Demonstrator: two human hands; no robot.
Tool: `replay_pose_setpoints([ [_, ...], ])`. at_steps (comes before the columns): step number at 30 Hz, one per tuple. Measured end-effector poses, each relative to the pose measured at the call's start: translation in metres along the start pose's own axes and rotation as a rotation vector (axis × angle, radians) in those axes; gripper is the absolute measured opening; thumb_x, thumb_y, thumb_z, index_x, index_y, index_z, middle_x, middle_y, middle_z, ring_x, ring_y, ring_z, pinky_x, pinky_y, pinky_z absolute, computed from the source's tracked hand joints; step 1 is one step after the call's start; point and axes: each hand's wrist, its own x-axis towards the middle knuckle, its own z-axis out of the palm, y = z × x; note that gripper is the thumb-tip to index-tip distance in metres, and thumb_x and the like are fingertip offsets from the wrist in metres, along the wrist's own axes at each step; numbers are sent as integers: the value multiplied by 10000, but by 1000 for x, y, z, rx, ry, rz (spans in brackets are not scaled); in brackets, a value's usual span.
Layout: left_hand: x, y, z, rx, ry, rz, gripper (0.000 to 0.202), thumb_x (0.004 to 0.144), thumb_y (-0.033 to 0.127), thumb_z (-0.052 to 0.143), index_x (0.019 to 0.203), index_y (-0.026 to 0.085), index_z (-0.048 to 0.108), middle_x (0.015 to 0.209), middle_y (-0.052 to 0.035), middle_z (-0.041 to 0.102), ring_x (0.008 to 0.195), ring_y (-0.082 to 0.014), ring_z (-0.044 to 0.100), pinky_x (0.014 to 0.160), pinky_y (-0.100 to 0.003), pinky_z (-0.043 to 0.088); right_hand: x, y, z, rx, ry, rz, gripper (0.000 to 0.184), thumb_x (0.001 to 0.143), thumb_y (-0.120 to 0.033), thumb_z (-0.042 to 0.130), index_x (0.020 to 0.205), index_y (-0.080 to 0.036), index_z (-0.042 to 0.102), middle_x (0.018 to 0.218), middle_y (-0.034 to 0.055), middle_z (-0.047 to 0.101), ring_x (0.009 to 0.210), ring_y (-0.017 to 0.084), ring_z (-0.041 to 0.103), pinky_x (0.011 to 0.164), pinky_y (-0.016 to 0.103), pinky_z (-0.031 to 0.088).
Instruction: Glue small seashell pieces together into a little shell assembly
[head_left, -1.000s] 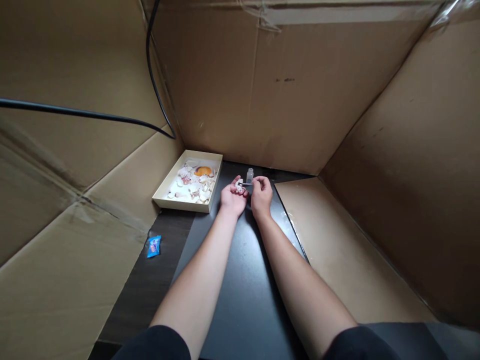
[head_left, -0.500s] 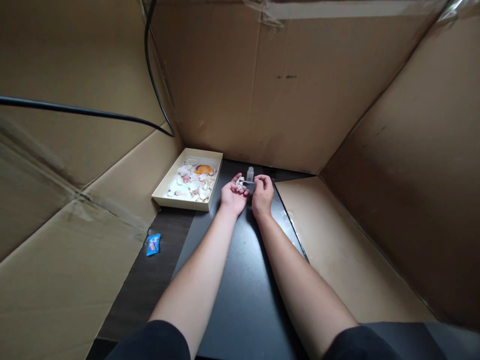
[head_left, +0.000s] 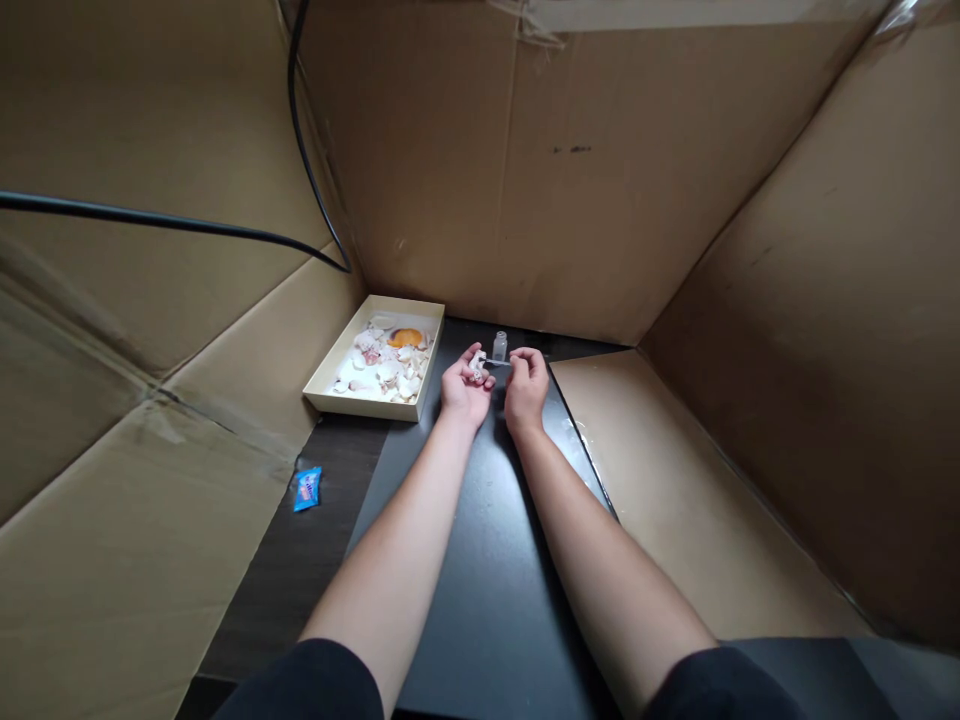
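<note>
Three cardboard walls [head_left: 600, 200] close in a dark counter [head_left: 480, 560], with a black cable [head_left: 187, 225] hanging across the left one. At the far left of the counter sits a shallow cream tray [head_left: 322, 385] filled with pale shell fragments [head_left: 386, 365] and one orange piece.

Both forearms reach straight ahead, and the hands meet just right of the tray. The left hand [head_left: 463, 385] lies palm up, its fingers curled round a small shell piece [head_left: 478, 368]. The right hand [head_left: 525, 388] is closed, pinching a thin tool [head_left: 496, 362], perhaps a fine brush or tweezers, since it is too small to tell. The tool's tip points at the shell piece.

A small clear bottle [head_left: 499, 346] stands upright just behind the hands. A blue wrapper [head_left: 307, 489] lies well apart, near the counter's left edge.

As things lie, one piece is out and being worked on, while the many others sit in the tray.
</note>
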Motion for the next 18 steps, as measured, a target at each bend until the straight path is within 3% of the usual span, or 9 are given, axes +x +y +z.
replay_pose_setpoints([
  [18,2,0,-1,9,-3,-23,431,469,73,424,858,133,599,653,0,441,441,-72,324,456,-232,271,1,5,0,-7,-12,-2,140,758,-321,503,807,-190,519,661,-47,458,572,106,367,567,233,332],
])
